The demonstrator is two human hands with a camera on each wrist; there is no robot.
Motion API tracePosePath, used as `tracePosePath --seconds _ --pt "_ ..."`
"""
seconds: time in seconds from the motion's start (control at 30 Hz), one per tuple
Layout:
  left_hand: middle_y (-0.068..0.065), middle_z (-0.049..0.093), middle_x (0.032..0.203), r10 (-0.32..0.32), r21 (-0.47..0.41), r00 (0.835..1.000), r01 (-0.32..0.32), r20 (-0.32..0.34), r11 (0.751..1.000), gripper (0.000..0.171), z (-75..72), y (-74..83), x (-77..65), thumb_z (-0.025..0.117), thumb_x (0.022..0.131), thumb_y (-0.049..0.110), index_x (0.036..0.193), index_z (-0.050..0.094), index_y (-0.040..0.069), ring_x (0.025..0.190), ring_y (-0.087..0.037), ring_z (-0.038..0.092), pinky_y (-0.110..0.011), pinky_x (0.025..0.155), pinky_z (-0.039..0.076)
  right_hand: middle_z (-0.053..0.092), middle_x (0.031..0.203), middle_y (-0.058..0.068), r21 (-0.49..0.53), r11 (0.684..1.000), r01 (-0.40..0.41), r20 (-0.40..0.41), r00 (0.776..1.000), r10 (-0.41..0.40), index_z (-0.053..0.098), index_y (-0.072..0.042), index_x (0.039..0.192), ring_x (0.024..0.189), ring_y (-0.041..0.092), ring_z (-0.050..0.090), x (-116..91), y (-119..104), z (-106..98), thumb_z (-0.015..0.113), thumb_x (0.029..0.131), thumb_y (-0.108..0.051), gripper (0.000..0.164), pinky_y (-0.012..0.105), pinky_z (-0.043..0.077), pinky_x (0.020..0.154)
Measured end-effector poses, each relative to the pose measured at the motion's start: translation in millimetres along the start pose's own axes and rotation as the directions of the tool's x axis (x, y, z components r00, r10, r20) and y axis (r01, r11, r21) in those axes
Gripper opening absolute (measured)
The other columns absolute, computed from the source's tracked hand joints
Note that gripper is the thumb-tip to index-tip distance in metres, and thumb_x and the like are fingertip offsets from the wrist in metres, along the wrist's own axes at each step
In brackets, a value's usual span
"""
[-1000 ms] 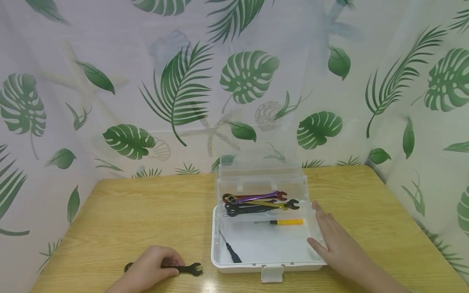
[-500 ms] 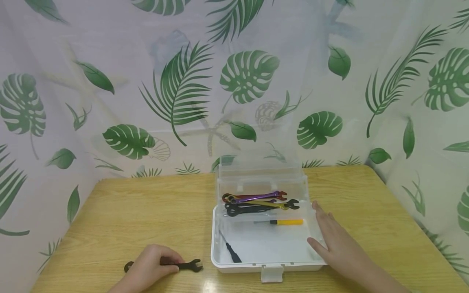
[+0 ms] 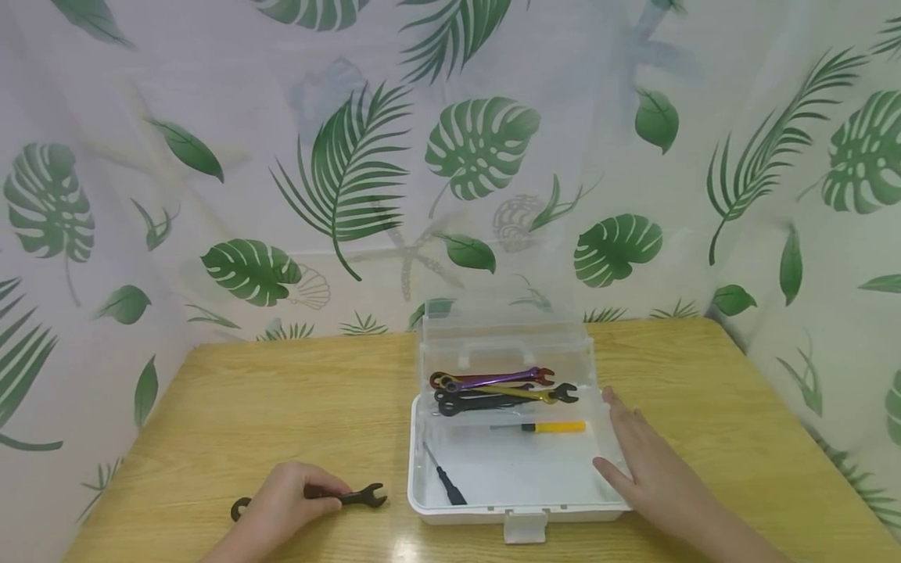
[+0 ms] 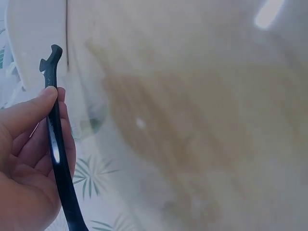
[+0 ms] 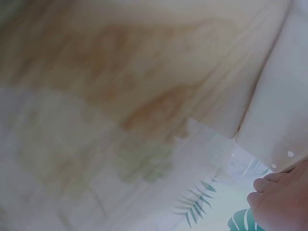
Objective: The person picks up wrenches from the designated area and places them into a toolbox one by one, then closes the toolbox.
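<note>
My left hand pinches a black combination wrench between thumb and fingers, left of the toolbox; its open-end head points right. In the left wrist view the thumb lies on the shank of that wrench. My right hand rests against the right side of the white toolbox, fingers straight and thumb over the rim. Several wrenches, black, gold, purple and red, lie in the clear upper tray. A yellow-handled screwdriver and a black-handled screwdriver lie in the bottom of the box.
The box's clear lid stands raised at the back, and its white latch hangs down in front. Under everything is a wooden table. Leaf-patterned curtains close off the back and sides.
My left hand has risen slightly with the wrench, whose open end has moved up a little in the head view. My right hand stays at the box's side.
</note>
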State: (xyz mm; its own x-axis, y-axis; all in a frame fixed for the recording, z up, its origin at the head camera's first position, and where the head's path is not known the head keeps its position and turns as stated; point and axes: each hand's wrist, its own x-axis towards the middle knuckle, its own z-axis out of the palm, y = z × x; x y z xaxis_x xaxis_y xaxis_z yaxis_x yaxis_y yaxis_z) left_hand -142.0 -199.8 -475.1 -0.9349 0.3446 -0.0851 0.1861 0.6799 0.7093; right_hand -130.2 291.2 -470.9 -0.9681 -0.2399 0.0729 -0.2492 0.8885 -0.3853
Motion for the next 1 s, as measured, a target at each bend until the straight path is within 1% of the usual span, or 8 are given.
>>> tracePosePath --seconds 0.07,0.17,0.37,0.5,0.67,0.8,1.0 --pt "-0.003 0.083 0.096 -0.008 -0.010 1.000 0.008 -0.007 1.000 0.014 -3.8 2.9 1.4 0.085 0.085 0.004 0.095 0.086 0.014 0.084 -0.007 0.073 -0.019 0.071 0.060 0.018 0.176 0.024 0.006 1.000 -0.009 0.007 1.000 0.009 0.008 -0.003 0.170 0.153 0.058 0.030 0.0 0.1 -0.2 0.061 0.107 -0.039 0.090 0.074 0.031 0.121" --pt "-0.004 0.083 0.096 0.000 -0.010 1.000 0.000 -0.018 1.000 0.013 -10.3 8.1 3.7 0.085 0.086 0.003 0.095 0.086 0.012 0.083 -0.009 0.073 -0.019 0.070 0.061 0.017 0.176 0.023 0.002 1.000 -0.016 0.010 1.000 0.016 0.007 -0.004 0.170 0.153 0.059 0.030 -0.7 -0.3 -0.1 0.060 0.108 -0.040 0.090 0.075 0.030 0.121" --pt "-0.007 0.083 0.096 0.028 0.044 0.999 -0.027 -0.044 0.999 0.013 -24.3 20.8 11.4 0.084 0.086 0.003 0.096 0.086 0.011 0.082 -0.013 0.075 -0.022 0.069 0.062 0.020 0.176 0.024 -0.003 1.000 -0.010 -0.001 1.000 0.010 0.008 -0.004 0.170 0.152 0.060 0.032 -1.9 -1.4 -0.2 0.061 0.107 -0.040 0.089 0.074 0.032 0.120" --pt "-0.007 0.083 0.096 0.041 0.065 0.997 -0.037 -0.068 0.997 0.013 -31.7 31.0 17.0 0.084 0.087 0.002 0.096 0.086 0.011 0.082 -0.014 0.075 -0.022 0.068 0.062 0.018 0.176 0.023 -0.002 1.000 -0.017 0.005 1.000 0.017 0.007 -0.005 0.170 0.152 0.059 0.031 -1.2 -1.7 -1.0 0.060 0.108 -0.040 0.090 0.075 0.031 0.121" --pt "-0.008 0.083 0.096 0.084 0.078 0.993 -0.078 -0.086 0.994 0.013 -35.9 45.1 21.1 0.083 0.088 0.001 0.097 0.086 0.010 0.082 -0.013 0.076 -0.023 0.069 0.063 0.019 0.176 0.023 -0.003 1.000 -0.003 -0.003 1.000 0.003 0.006 -0.006 0.171 0.152 0.060 0.032 -3.0 0.1 -1.1 0.060 0.108 -0.040 0.090 0.075 0.031 0.120" --pt "-0.008 0.083 0.097 0.127 0.093 0.987 -0.118 -0.096 0.989 0.013 -37.3 56.3 24.3 0.083 0.088 0.000 0.098 0.086 0.009 0.084 -0.016 0.078 -0.023 0.071 0.064 0.019 0.176 0.024 -0.001 1.000 0.009 -0.009 1.000 -0.009 0.006 -0.006 0.171 0.151 0.060 0.032 -4.6 2.8 -0.7 0.061 0.107 -0.039 0.090 0.075 0.032 0.120" --pt "-0.009 0.083 0.099 0.175 0.126 0.977 -0.159 -0.121 0.979 0.014 -37.0 73.7 32.7 0.082 0.089 -0.001 0.099 0.086 0.008 0.087 -0.020 0.079 -0.024 0.073 0.064 0.020 0.175 0.024 -0.002 1.000 0.017 -0.011 1.000 -0.017 0.007 -0.005 0.171 0.150 0.062 0.032 -6.5 6.6 -0.2 0.061 0.107 -0.039 0.090 0.075 0.033 0.119"
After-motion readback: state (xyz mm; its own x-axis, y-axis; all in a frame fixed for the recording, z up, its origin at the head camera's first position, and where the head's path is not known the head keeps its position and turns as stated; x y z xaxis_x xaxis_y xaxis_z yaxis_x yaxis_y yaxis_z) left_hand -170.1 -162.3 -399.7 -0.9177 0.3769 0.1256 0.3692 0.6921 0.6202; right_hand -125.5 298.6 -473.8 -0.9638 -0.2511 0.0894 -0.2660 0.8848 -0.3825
